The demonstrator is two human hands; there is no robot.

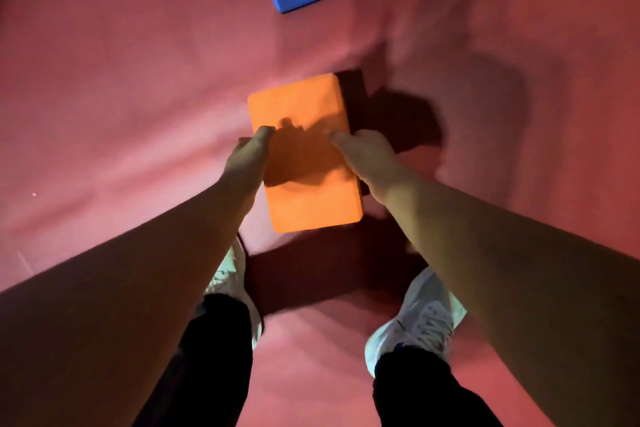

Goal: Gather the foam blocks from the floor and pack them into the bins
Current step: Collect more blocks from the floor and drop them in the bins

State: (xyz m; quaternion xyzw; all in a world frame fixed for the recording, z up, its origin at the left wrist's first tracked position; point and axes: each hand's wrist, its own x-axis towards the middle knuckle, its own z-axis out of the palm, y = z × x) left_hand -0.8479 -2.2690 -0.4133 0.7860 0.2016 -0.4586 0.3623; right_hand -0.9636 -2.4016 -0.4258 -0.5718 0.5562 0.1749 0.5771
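Orange foam block (pixel 301 104) looks light, soft and grippy. At its long sides the left hand (pixel 250 152) and right hand (pixel 367 151) clamp it, thumbs on top.

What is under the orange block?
Below the orange block, gripped by the left hand and right hand, only red floor and a dark shadow show; whatever lies directly beneath is covered.
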